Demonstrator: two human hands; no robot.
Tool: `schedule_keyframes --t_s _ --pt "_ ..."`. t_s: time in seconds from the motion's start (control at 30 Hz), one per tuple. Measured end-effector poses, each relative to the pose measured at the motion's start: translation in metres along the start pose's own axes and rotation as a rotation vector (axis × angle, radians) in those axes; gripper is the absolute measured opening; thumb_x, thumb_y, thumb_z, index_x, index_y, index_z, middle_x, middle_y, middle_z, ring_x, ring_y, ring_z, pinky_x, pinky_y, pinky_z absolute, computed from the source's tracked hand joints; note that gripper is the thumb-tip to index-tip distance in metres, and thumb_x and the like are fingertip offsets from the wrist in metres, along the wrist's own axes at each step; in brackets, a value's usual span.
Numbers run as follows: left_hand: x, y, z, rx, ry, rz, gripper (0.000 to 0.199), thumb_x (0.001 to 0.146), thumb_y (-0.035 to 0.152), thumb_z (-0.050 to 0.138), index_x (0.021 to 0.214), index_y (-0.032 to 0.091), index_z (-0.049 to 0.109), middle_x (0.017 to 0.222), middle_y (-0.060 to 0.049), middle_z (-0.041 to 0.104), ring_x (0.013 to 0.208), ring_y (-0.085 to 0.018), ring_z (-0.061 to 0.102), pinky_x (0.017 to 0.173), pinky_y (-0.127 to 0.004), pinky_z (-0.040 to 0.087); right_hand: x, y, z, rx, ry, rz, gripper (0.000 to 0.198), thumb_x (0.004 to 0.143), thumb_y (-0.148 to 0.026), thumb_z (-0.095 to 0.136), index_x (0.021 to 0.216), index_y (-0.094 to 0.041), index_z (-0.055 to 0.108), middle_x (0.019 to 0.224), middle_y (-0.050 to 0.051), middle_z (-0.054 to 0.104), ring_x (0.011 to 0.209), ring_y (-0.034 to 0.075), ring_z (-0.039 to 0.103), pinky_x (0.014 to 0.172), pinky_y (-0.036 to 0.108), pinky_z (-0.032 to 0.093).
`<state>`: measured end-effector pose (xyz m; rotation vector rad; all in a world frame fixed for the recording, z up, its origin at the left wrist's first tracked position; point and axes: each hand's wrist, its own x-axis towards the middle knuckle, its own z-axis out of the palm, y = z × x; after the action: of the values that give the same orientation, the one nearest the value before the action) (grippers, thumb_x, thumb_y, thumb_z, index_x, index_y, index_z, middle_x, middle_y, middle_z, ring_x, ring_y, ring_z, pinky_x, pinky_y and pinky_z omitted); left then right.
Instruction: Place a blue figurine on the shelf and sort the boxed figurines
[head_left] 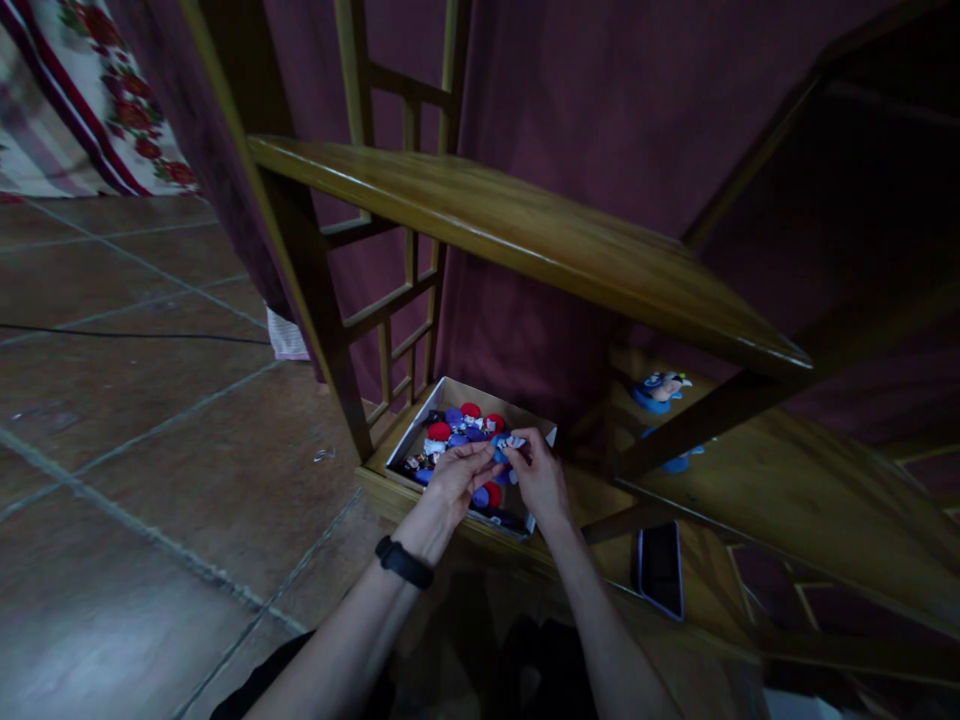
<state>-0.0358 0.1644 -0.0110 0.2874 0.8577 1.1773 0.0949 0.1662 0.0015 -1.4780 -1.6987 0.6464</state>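
Observation:
My left hand (459,476) and my right hand (541,480) meet over an open shallow box (525,418). Pinched between the fingertips of both is a small blue and white figurine (505,446), partly covered by the fingers. Inside the box lie several similar small figures, with red (439,431) and purple (454,417) parts among them. My hands hide some of these. A dark band (405,562) circles my left wrist.
The box rests on the low board of a wooden shelf unit, beneath a higher shelf (480,215). Two blue figurines (654,396) stand on the shelf to the right. Below them is a dark tray-like object (660,570). A lattice panel (409,295) rises behind the box.

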Motion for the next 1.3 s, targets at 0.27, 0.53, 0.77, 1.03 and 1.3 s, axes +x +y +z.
schedule_keyframes --t_s 0.27,0.53,0.77,1.03,1.3 --pt "-0.002 -0.004 -0.002 -0.067 0.046 -0.022 0.009 0.067 0.002 0.064 0.072 0.009 0.065 0.068 -0.006 0.066 0.063 -0.012 0.063 0.065 -0.024 0.053 -0.001 -0.006 -0.001 -0.052 -0.003 -0.014 0.016 0.077 -0.031 0.051 0.092 -0.028 0.052 0.087 -0.001 0.063 0.079 0.016 0.061 0.068 0.026 0.045" --pt "-0.003 -0.009 0.001 -0.127 0.045 0.071 0.013 0.062 0.005 0.069 0.074 0.01 0.066 0.069 -0.005 0.067 0.064 -0.013 0.063 0.067 -0.026 0.053 0.001 -0.008 0.004 -0.075 0.048 0.004 0.017 0.076 -0.034 0.05 0.092 -0.027 0.052 0.083 -0.002 0.064 0.076 0.016 0.061 0.065 0.027 0.046" --pt "-0.005 -0.002 -0.005 -0.06 0.028 0.061 0.011 0.061 0.005 0.069 0.071 0.009 0.065 0.069 -0.006 0.066 0.064 -0.014 0.063 0.067 -0.028 0.053 0.0 -0.01 0.0 -0.107 -0.022 -0.062 0.018 0.077 -0.034 0.051 0.094 -0.029 0.053 0.087 -0.002 0.063 0.079 0.016 0.061 0.069 0.028 0.047" --pt "0.0 -0.002 -0.012 0.022 0.05 0.079 0.011 0.062 0.008 0.069 0.071 0.01 0.064 0.065 -0.005 0.065 0.059 -0.011 0.061 0.065 -0.025 0.053 0.0 -0.004 0.007 -0.073 -0.039 -0.067 0.018 0.077 -0.029 0.051 0.094 -0.027 0.054 0.086 -0.001 0.064 0.078 0.016 0.06 0.07 0.027 0.046" --pt "0.006 0.002 -0.008 0.05 0.098 0.065 0.011 0.065 0.011 0.067 0.073 0.011 0.061 0.06 -0.003 0.063 0.05 -0.009 0.059 0.056 -0.022 0.052 0.004 0.006 0.014 0.25 -0.091 0.012 0.026 0.073 -0.027 0.053 0.099 -0.028 0.055 0.093 -0.001 0.064 0.084 0.015 0.059 0.078 0.031 0.046"
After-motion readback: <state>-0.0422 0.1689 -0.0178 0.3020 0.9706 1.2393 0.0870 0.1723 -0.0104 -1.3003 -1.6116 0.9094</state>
